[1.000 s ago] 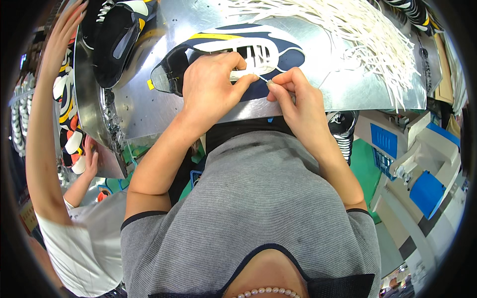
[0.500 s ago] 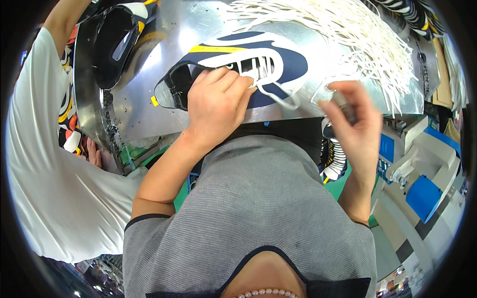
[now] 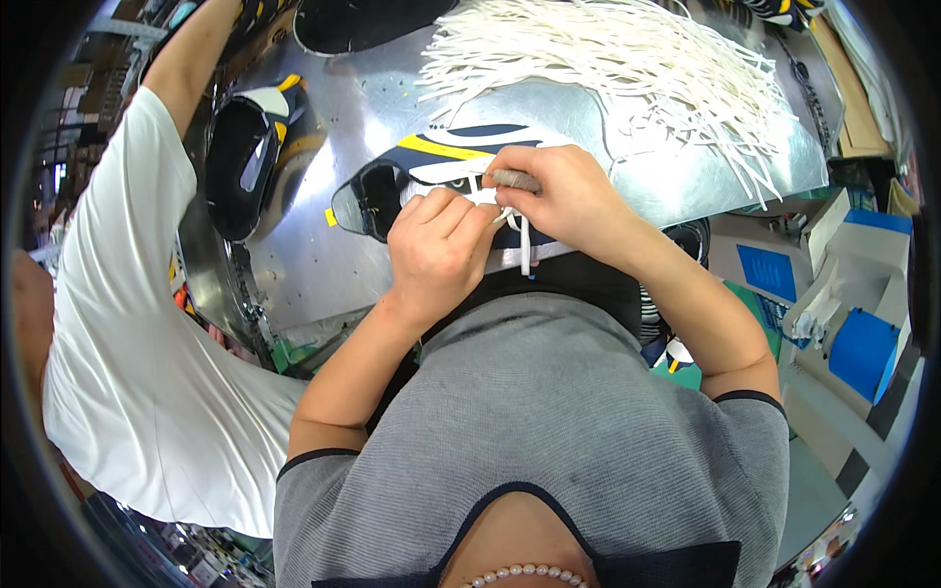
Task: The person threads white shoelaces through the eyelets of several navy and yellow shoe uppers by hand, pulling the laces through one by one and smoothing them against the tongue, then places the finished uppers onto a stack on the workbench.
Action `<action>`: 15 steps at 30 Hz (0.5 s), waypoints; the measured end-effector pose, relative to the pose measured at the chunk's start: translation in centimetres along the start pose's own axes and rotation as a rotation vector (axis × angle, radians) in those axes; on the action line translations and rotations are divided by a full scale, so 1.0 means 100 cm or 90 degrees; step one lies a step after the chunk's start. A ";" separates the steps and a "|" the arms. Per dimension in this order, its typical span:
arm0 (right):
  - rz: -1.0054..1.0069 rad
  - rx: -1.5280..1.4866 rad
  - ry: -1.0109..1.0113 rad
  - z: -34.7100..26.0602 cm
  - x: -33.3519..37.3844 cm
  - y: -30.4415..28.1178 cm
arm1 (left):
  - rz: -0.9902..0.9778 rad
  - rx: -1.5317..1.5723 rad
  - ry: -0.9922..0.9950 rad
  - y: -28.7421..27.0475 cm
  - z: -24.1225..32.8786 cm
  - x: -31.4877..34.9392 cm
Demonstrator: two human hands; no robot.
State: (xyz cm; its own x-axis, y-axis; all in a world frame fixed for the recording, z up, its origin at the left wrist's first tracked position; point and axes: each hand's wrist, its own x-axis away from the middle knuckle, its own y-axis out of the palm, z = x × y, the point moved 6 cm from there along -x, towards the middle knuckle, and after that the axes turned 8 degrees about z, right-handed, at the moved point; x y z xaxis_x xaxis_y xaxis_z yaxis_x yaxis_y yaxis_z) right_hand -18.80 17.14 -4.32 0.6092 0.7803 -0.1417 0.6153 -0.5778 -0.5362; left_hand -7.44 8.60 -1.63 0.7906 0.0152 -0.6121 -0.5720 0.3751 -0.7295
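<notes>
On the metal tabletop lies a navy, white and yellow sneaker [image 3: 446,147], its heel to the left and its toe largely hidden behind my right hand. My left hand [image 3: 438,245] is closed over the near side of its opening, gripping the upper beside the eyelets. Thumb and fingers of my right hand [image 3: 573,196] pinch together above the lacing, at the white shoelace [image 3: 524,245]. The lace hangs in a loose length over the near side of the shoe. A greyish wrap [image 3: 517,179] seems to cover one right finger. The exact pinch is partly hidden.
A big pile of white laces [image 3: 598,59] spreads across the far side of the table [image 3: 343,274]. Another sneaker [image 3: 240,167] lies to the left, with a black piece [image 3: 368,22] at the far edge. A person in white [image 3: 147,323] stands close on my left. Cartons and blue-covered equipment [image 3: 863,353] are at right.
My right hand has come from the right, beside the shoe, back to the lacing next to my left hand. The lace's loose part now hangs nearer to me. My left hand keeps its grip.
</notes>
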 end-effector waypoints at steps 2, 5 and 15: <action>0.059 -0.151 0.088 0.005 -0.012 -0.024 | -0.025 0.013 -0.012 0.001 -0.004 -0.003; 0.347 -0.387 -0.044 -0.007 -0.037 -0.128 | -0.077 0.001 -0.045 0.002 -0.004 -0.002; 0.134 -0.427 0.196 0.022 0.009 -0.018 | -0.204 0.333 -0.451 0.000 -0.033 -0.001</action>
State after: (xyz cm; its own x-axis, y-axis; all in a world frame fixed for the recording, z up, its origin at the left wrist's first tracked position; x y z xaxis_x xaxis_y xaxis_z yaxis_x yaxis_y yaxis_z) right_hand -20.45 19.37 -5.27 0.7988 0.5922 0.1058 0.5824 -0.8053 0.1104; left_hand -8.21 5.56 -2.53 0.9406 0.3361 0.0482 -0.2696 0.8256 -0.4956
